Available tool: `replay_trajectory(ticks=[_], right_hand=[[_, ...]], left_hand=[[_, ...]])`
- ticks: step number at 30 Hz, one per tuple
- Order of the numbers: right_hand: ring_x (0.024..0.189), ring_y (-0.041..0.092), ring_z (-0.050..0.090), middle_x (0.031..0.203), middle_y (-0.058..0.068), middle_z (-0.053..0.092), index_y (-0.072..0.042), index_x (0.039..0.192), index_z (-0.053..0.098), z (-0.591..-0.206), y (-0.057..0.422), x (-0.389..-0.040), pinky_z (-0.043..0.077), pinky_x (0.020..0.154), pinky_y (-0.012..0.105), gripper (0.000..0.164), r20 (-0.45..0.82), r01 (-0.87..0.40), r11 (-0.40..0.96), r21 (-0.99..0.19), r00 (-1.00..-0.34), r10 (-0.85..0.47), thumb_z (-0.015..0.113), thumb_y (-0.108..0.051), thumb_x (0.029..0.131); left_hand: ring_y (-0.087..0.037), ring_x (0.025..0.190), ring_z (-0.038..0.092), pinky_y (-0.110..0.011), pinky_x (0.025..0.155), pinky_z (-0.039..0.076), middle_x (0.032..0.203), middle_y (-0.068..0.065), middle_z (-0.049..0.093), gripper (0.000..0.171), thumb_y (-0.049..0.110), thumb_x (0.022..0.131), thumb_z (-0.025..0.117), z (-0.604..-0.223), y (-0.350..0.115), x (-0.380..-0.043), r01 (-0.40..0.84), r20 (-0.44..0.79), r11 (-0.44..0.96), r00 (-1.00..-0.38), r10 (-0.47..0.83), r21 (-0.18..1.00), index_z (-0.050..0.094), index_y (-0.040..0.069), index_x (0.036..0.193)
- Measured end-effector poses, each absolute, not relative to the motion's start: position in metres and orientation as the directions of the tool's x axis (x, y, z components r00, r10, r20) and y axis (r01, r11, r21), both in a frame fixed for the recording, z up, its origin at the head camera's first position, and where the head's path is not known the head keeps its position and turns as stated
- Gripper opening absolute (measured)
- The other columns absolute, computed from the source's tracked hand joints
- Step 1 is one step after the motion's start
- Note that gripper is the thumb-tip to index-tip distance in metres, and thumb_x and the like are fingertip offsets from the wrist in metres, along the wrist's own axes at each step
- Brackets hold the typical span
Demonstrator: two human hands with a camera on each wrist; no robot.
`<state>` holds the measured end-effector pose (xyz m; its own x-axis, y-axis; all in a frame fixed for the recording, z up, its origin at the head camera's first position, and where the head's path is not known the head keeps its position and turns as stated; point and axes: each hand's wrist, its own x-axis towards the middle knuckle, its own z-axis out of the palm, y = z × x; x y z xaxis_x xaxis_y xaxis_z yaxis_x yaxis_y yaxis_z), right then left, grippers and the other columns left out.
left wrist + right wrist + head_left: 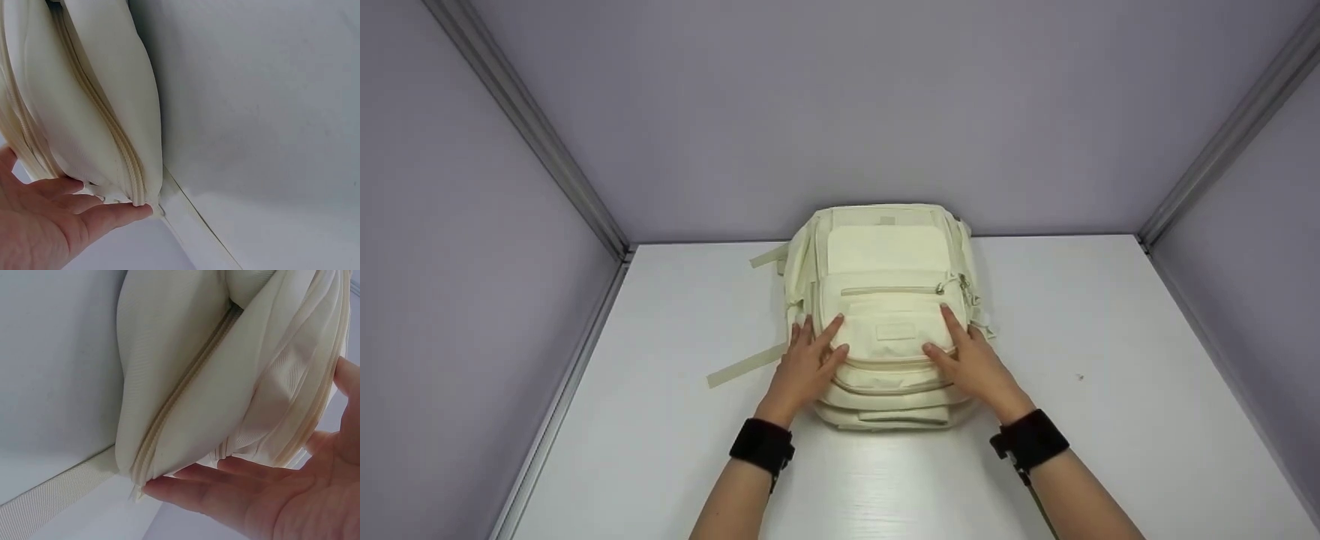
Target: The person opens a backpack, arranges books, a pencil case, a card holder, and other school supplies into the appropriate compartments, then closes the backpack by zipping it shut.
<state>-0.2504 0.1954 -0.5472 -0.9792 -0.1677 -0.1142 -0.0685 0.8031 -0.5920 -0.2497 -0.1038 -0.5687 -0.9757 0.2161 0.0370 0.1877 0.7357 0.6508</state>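
A cream backpack (889, 251) lies on the white table with its front pockets and label facing up. My left hand (804, 367) rests on its lower left side, fingers spread and fairly straight. On the lower right side, my right hand (979, 367) touches it the same way, thumb on the front pocket (894, 337). In the left wrist view, the left fingertips reach the end of a beige zipper (109, 124). The right wrist view shows the right fingers along the bag's edge, beside another zipper (180, 391).
Two loose webbing straps, an upper one (769, 256) and a lower one (744, 365), stick out left of the bag. Cords (971, 289) hang at its right side. Grey panels (885, 105) enclose the white table (675, 450) behind and at both sides. A small speck (1080, 376) lies at right.
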Motion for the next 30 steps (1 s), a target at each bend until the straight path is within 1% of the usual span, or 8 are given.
replay_trajectory(ticks=[5,13,15,20,23,26,28,30], right_hand=[[0.124,0.054,0.043,0.147,0.041,0.022,-0.028,0.159,0.003,-0.548,0.195,-0.253,0.036,0.097,0.066,0.086,-0.110,-0.069,0.808,-0.585,-0.980,-0.164,0.043,-0.068,0.094],[0.127,0.058,0.038,0.147,0.041,0.022,-0.026,0.159,0.003,-0.547,0.194,-0.254,0.035,0.097,0.067,0.086,-0.107,-0.066,0.817,-0.573,-0.982,-0.154,0.043,-0.067,0.095],[0.125,0.058,0.039,0.147,0.041,0.022,-0.026,0.159,0.003,-0.547,0.194,-0.254,0.036,0.097,0.067,0.086,-0.102,-0.068,0.818,-0.571,-0.983,-0.154,0.043,-0.067,0.095],[0.117,0.052,0.051,0.147,0.040,0.024,-0.027,0.159,0.005,-0.545,0.197,-0.250,0.042,0.091,0.065,0.083,-0.078,-0.090,0.824,-0.560,-0.984,-0.161,0.042,-0.065,0.096],[0.114,0.051,0.053,0.148,0.036,0.026,-0.027,0.159,0.007,-0.544,0.202,-0.245,0.046,0.085,0.063,0.079,-0.058,-0.106,0.848,-0.519,-0.986,-0.159,0.038,-0.065,0.098],[0.117,0.054,0.050,0.149,0.033,0.031,-0.026,0.159,0.014,-0.543,0.210,-0.238,0.048,0.079,0.064,0.073,-0.008,-0.128,0.882,-0.454,-0.989,-0.147,0.037,-0.062,0.099],[0.119,0.054,0.048,0.148,0.030,0.034,-0.025,0.158,0.020,-0.544,0.219,-0.234,0.047,0.079,0.064,0.070,0.048,-0.153,0.907,-0.393,-0.988,-0.146,0.038,-0.060,0.100],[0.124,0.053,0.043,0.148,0.028,0.035,-0.025,0.157,0.026,-0.544,0.230,-0.231,0.045,0.082,0.066,0.067,0.105,-0.173,0.932,-0.320,-0.984,-0.146,0.040,-0.058,0.100]], left_hand=[[-0.043,0.146,0.005,-0.068,0.102,0.029,0.160,-0.022,0.012,0.059,0.063,0.099,0.036,-0.570,-0.105,-0.254,0.194,0.031,0.738,-0.973,0.229,0.646,0.026,0.043,0.154],[-0.043,0.146,0.007,-0.067,0.101,0.031,0.159,-0.023,0.014,0.059,0.063,0.099,0.036,-0.571,-0.105,-0.257,0.206,0.044,0.752,-0.972,0.230,0.626,0.026,0.043,0.154],[-0.043,0.145,0.008,-0.066,0.102,0.031,0.159,-0.023,0.014,0.060,0.063,0.099,0.036,-0.571,-0.105,-0.258,0.215,0.051,0.762,-0.971,0.232,0.611,0.026,0.042,0.154],[-0.043,0.145,0.012,-0.063,0.105,0.030,0.159,-0.023,0.016,0.060,0.063,0.100,0.032,-0.571,-0.106,-0.258,0.244,0.061,0.801,-0.966,0.253,0.547,0.023,0.040,0.155],[-0.043,0.144,0.016,-0.064,0.105,0.027,0.158,-0.023,0.020,0.061,0.062,0.100,0.031,-0.568,-0.109,-0.256,0.262,0.063,0.817,-0.961,0.269,0.513,0.022,0.039,0.156],[-0.043,0.142,0.023,-0.065,0.105,0.026,0.156,-0.023,0.026,0.061,0.060,0.101,0.032,-0.566,-0.115,-0.251,0.279,0.069,0.828,-0.957,0.281,0.487,0.021,0.037,0.156],[-0.044,0.140,0.028,-0.065,0.105,0.026,0.154,-0.022,0.031,0.062,0.060,0.101,0.032,-0.565,-0.120,-0.248,0.287,0.077,0.837,-0.955,0.285,0.466,0.022,0.035,0.157],[-0.044,0.138,0.031,-0.065,0.105,0.026,0.153,-0.020,0.034,0.062,0.060,0.101,0.033,-0.564,-0.127,-0.246,0.291,0.082,0.849,-0.955,0.285,0.440,0.025,0.033,0.156]])
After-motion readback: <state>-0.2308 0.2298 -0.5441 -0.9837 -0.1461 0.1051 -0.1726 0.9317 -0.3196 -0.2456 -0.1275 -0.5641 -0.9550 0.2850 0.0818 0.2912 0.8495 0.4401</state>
